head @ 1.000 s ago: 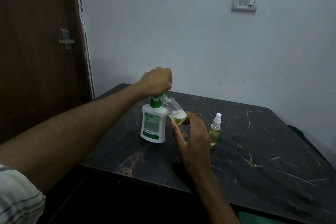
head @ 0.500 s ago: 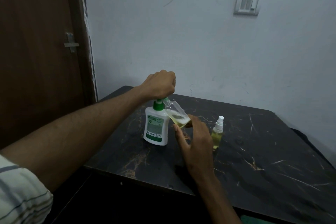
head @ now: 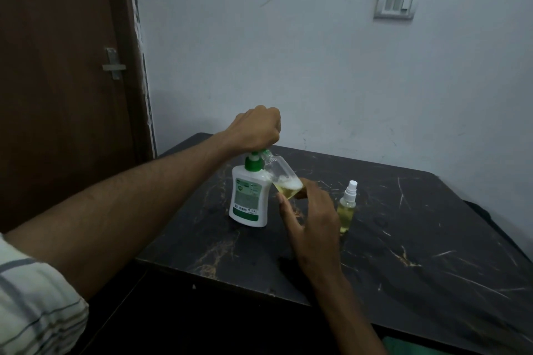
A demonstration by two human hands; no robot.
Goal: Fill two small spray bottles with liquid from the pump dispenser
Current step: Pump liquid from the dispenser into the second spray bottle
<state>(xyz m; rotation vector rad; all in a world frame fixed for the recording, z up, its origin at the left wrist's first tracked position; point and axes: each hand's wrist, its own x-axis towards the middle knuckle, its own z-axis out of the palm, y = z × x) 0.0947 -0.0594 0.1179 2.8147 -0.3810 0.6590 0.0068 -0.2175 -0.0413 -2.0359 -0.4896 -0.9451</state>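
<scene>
Left hand [head: 256, 127] clenched over the pump dispenser [head: 250, 196] head, pressing. Right hand [head: 311, 219] pinching the open bottle [head: 284, 180], tilted against the dispenser nozzle, partly full. Probably light, thin, slippery; best gripped low. Capped spray bottle [head: 347, 207] right of the dispenser, on the desk [head: 403, 239].

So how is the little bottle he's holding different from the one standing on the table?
The held bottle is tilted, its open neck at the pump dispenser's spout, with no sprayer on; the standing bottle is upright with its white spray top fitted. The held one is pinched by the right hand and has foam over a little yellowish liquid; the standing one rests untouched on the table and looks mostly full. Both are small, clear, and hold yellowish liquid.
</scene>
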